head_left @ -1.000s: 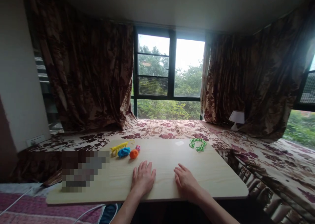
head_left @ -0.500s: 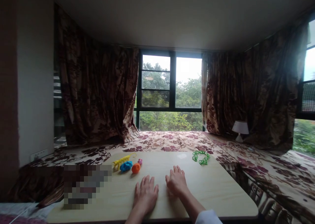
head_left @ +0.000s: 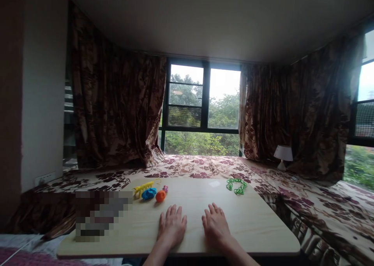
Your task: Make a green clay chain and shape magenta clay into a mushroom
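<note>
hands down, fingers loose at a low table by the window

two bare hands lie palm down on a pale wood-grain table [head_left: 193,242], well apart from each other. the left hand [head_left: 172,227] is open, its fingers fanned wide; the right hand [head_left: 216,226] is open too, its fingers slightly bent and closer together. neither shows anything in its grip, though what lies under the palms cannot be seen.

ahead of the left hand and a little to its left sits a small cluster: an orange ball-like toy [head_left: 160,196], the nearest piece; a crumpled blue toy [head_left: 149,194] beside it; a yellow toy with leg-like prongs [head_left: 144,187] behind the blue one; and a tiny pink piece [head_left: 165,188] behind the orange. a loose green looped chain [head_left: 240,189] lies near the far edge, ahead and to the right of the right hand. a pixelated patch [head_left: 101,215] hides part of the table's left side.

the moment reads as a resting pose, with no piece being handled. from here, picking up the orange piece would call for a short forward reach by the left hand and a narrower grip; the chain would call for a longer reach by the right.
</note>
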Demonstrator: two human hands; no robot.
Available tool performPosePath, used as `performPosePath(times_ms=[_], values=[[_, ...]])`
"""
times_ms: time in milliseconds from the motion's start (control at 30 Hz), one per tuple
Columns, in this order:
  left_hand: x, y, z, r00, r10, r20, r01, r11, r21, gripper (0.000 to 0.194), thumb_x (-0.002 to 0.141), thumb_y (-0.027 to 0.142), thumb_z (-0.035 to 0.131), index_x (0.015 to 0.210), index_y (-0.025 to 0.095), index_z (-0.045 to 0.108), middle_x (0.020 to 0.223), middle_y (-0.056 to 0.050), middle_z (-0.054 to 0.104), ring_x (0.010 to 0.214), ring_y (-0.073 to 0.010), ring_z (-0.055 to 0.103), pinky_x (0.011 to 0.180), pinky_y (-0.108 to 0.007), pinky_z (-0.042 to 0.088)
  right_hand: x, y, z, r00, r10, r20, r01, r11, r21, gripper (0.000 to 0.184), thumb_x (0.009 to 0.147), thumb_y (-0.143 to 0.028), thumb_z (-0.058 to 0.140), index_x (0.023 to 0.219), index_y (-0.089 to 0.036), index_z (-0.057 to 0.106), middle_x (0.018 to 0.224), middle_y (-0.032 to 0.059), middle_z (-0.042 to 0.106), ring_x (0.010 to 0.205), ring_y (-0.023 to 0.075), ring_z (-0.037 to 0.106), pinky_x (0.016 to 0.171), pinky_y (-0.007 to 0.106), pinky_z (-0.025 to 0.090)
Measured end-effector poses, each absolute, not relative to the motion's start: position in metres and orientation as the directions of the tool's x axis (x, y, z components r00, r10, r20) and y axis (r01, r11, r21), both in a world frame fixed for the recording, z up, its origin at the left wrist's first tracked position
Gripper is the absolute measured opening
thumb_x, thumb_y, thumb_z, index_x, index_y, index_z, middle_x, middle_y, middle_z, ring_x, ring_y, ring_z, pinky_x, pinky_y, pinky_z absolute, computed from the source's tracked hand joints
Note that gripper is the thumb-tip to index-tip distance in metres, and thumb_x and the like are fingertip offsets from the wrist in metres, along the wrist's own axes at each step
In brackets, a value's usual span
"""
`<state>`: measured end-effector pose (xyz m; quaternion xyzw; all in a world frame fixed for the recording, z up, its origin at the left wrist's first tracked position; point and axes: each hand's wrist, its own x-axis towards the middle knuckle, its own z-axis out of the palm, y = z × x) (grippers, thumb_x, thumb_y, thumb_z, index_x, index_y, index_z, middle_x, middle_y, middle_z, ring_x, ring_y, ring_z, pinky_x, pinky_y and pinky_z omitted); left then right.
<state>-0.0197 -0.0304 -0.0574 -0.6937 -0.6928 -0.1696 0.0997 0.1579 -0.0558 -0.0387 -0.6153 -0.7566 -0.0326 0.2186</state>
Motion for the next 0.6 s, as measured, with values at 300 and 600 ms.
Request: performPosePath(times_ms=[300,600], values=[[-0.022,-0.027,-0.061,-0.011,0.926,0.376,0.99,-0.044,0.137,0.05,0.083,0.042,0.027,0.124,0.021,0.046,0.136,-0.01,0.04,0.127,-0.0247,0.028,0.103,-0.047,0.012,0.137,0.002,-0.016,-0.105,0.962,0.252,0.951,0.171,-0.258,0.043,0.089,-0.037,0.025,0.113,-0.015,0.055,0.134,0.0137,0.04,0.126,0.0282,0.03,0.097,0.049,0.025],[-0.02,-0.026,-0.061,0.006,0.92,0.392,0.989,-0.064,0.136,0.049,0.084,0.043,0.026,0.123,0.02,0.045,0.134,-0.011,0.041,0.125,-0.0254,0.029,0.102,-0.048,0.014,0.175,-0.105,-0.043,-0.298,0.896,0.328,0.896,0.381,-0.227,0.049,0.09,-0.039,0.023,0.134,-0.02,0.033,0.143,0.0038,0.026,0.132,0.0215,0.018,0.104,0.038,0.019]])
